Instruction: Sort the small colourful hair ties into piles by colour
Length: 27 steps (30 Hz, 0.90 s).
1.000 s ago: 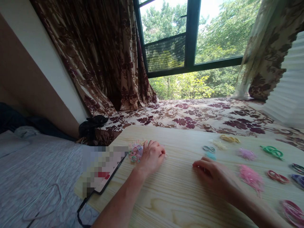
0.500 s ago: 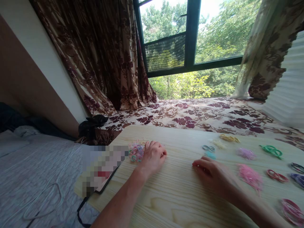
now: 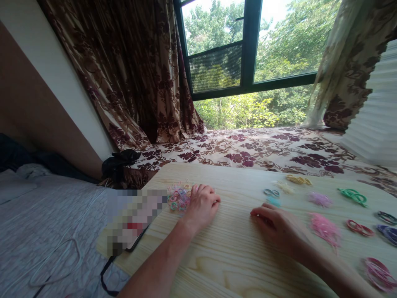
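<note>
At far left a white cable [image 3: 81,252] lies looped on a bed [image 3: 27,203], and a black bag [image 3: 120,162] slumps beyond. A flat object, blurred out [image 3: 136,225], rests on the left end of the pale wooden table [image 3: 229,256], with a black cord [image 3: 104,273] curving off below it. Just right of it lies the mixed heap of small coloured bands [image 3: 179,199]. The left hand [image 3: 203,205] bends over this heap's right side, fingers curled down; I cannot tell whether they pinch a band. Across bare wood, the right hand [image 3: 279,225] is low over the table, fingers bent; whether its fingertips meet or hold anything, I cannot tell. Just beyond it sit grey-blue rings [image 3: 271,193] and a light blue clump [image 3: 274,201]. Farther right come a cream clump [image 3: 284,187], yellow bands [image 3: 298,179], a lilac clump [image 3: 320,199], a larger pink clump [image 3: 325,228], green bands [image 3: 353,196], red bands [image 3: 359,228], deep pink bands [image 3: 380,274], dark bands [image 3: 386,217] and purple bands [image 3: 388,234], in separate groups.
</note>
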{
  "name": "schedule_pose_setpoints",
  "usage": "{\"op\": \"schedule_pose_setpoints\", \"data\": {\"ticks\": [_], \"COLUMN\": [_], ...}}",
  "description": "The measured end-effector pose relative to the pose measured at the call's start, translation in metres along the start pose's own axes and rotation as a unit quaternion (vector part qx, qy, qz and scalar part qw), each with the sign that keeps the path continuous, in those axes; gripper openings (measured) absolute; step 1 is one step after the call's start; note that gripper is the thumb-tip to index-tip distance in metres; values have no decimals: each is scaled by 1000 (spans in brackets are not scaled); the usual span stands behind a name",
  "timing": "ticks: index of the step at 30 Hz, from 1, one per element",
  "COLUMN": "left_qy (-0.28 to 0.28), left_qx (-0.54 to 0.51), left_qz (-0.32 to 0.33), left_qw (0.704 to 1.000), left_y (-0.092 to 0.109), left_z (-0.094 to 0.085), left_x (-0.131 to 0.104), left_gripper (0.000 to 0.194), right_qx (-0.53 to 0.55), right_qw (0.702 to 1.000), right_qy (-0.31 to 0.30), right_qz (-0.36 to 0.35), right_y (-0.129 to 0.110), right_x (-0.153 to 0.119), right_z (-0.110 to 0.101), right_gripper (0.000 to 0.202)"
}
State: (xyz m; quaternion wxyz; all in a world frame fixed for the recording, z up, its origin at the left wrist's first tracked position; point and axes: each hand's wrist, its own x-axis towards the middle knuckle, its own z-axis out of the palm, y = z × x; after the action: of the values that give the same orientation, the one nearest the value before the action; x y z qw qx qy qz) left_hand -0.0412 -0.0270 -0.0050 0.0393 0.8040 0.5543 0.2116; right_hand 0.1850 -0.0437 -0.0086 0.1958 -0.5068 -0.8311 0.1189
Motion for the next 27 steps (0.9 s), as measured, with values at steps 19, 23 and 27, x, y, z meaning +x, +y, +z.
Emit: {"op": "schedule_pose_setpoints", "data": {"ticks": [19,23,27], "left_qy": [31,-4,-32], "left_qx": [-351,-544,-614], "left_qz": [-139,-179,-194], "left_qw": [926,820,764], "left_y": [10,24,35], "left_z": [-1,-3,-5], "left_x": [6,5,2], "left_gripper": [13,15,20], "right_qx": [1,27,108], "right_qw": [1000,1000,993], "right_qy": [-9,6,50], "right_qz": [4,4,-8], "right_y": [0,0,-4], "right_x": [-1,0,1], "right_z": [-1,-1,0], "right_gripper": [31,30,29]}}
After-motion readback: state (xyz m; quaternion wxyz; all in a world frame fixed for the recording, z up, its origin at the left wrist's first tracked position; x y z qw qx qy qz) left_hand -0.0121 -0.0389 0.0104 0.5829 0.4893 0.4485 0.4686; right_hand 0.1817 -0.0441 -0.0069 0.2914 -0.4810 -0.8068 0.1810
